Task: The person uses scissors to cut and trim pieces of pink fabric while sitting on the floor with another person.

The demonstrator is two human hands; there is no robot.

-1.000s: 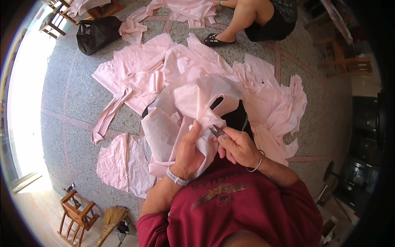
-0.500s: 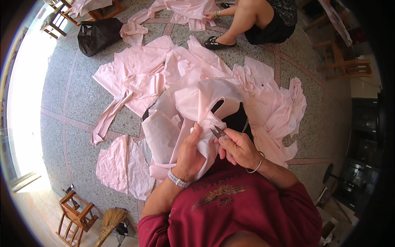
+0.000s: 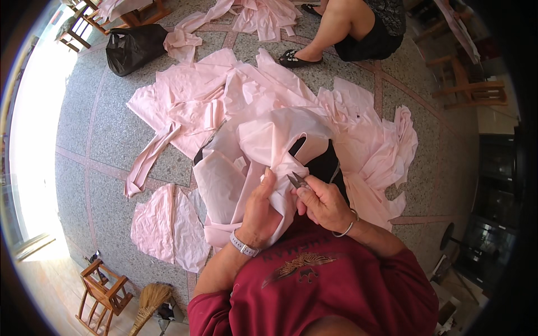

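Note:
Light pink fabric (image 3: 280,131) lies gathered over my lap, with dark cloth (image 3: 319,157) showing beneath it. My left hand (image 3: 258,207) is closed on a fold of the fabric, thumb pointing up. My right hand (image 3: 319,204) grips small dark metal snips (image 3: 297,180), their pointed blades against the pink cloth just right of my left thumb. Some fingertips of that hand are tucked beside the fabric.
More pink pieces (image 3: 185,89) spread around me on the speckled floor (image 3: 112,145). A co-worker's bare leg (image 3: 330,33) is at top right, near a black bag (image 3: 134,47). Wooden chairs (image 3: 465,84), a small chair (image 3: 106,285) and a straw broom (image 3: 151,302) stand around.
My hands and the snips stay almost in place. The co-worker's hand, seen at the far pink fabric half a second ago, has moved out of sight.

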